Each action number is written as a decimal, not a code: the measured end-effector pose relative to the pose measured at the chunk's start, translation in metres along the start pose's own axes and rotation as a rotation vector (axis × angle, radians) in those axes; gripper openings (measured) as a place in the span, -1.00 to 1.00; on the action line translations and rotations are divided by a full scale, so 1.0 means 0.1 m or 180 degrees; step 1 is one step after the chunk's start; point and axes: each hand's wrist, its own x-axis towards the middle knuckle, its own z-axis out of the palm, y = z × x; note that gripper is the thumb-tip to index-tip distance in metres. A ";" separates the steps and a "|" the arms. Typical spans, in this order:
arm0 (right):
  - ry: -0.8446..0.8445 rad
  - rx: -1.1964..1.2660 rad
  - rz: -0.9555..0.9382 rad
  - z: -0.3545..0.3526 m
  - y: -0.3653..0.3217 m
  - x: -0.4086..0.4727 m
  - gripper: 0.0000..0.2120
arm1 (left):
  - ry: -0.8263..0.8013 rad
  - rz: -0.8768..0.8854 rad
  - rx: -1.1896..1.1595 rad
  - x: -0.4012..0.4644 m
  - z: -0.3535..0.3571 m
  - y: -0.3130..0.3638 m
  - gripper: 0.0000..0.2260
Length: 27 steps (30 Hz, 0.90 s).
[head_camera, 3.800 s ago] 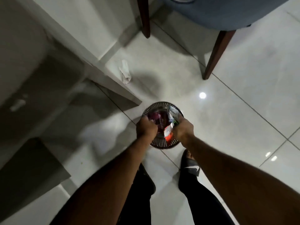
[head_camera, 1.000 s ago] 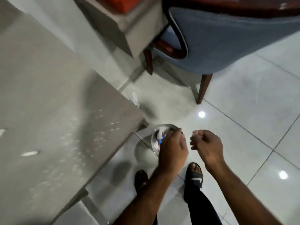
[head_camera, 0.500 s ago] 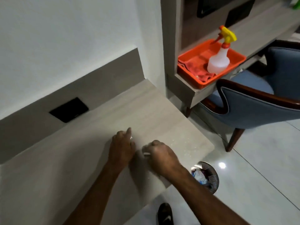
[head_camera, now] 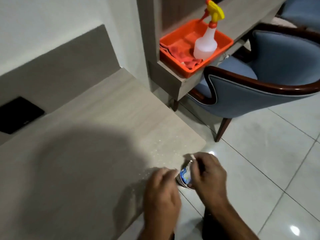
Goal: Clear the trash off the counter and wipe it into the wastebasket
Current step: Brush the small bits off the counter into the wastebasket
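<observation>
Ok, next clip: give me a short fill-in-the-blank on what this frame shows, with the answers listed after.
1. The clear plastic spray bottle with the yellow trigger stands inside the ____ plastic tray.
2. A crumpled red ____ lies in that tray beside the bottle.
3. The armchair with the dark wooden frame has ____ upholstery.
4. The left hand and right hand are at the pale counter's edge, above the round metal ____ of trash.

Missing words: orange; cloth; blue; wastebasket
</observation>
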 end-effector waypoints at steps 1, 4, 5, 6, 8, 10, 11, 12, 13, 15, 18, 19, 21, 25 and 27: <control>0.0177 -0.0025 0.0356 -0.06 0.34 -0.03 -0.93 | -0.0201 -0.0036 -0.0280 -0.14 0.23 0.16 -0.77; -0.0015 -0.0140 0.1368 0.07 1.38 -0.10 -0.80 | -0.0946 -0.0115 -0.0124 -0.47 1.07 0.27 -0.87; -0.0248 -0.0185 0.1624 0.17 1.72 -0.14 -0.82 | -0.1073 -0.0337 0.0099 -0.51 1.39 0.20 -0.87; -0.0490 -0.0245 0.1811 0.29 2.04 -0.17 -0.86 | -0.1172 -0.0700 0.0170 -0.55 1.73 0.07 -0.84; -0.0874 -0.0340 0.2030 0.54 2.58 -0.24 -0.93 | -0.1305 -0.1422 0.0157 -0.57 2.34 -0.27 -0.85; -0.1093 -0.0403 0.2214 0.79 3.05 -0.31 -0.99 | -0.1543 -0.2009 0.0314 -0.59 2.93 -0.61 -0.88; -0.1188 -0.0430 0.2266 0.90 3.25 -0.33 -0.97 | -0.1658 -0.2090 0.0448 -0.59 3.20 -0.76 -0.88; -0.1277 -0.0454 0.2312 1.02 3.43 -0.35 -0.94 | -0.1752 -0.2115 0.0603 -0.59 3.42 -0.91 -0.85; -0.1339 -0.0473 0.2352 1.11 3.55 -0.35 -0.91 | -0.1816 -0.2131 0.0753 -0.59 3.59 -1.04 -0.81; -0.1376 -0.0463 0.2492 1.22 3.76 -0.35 -0.85 | -0.1853 -0.2161 0.0907 -0.60 3.82 -1.20 -0.77; -0.1138 -0.0104 0.2828 1.15 3.81 -0.28 -0.83 | -0.1720 -0.2085 0.0957 -0.50 3.82 -1.11 -0.81; -0.0998 0.0080 0.2876 1.06 3.73 -0.23 -0.85 | -0.1625 -0.1965 0.0913 -0.42 3.76 -0.99 -0.81; -0.0641 0.0504 0.2899 0.81 3.47 -0.07 -0.89 | -0.1394 -0.1595 0.0744 -0.23 3.54 -0.59 -0.80; -0.0104 0.1190 0.2458 0.19 2.67 0.34 -0.91 | -0.0772 -0.0603 0.0317 0.32 2.85 0.41 -0.77; -0.0016 0.1416 0.2138 -0.09 2.16 0.67 -0.92 | -0.0424 -0.0198 0.0382 0.74 2.48 0.78 -0.74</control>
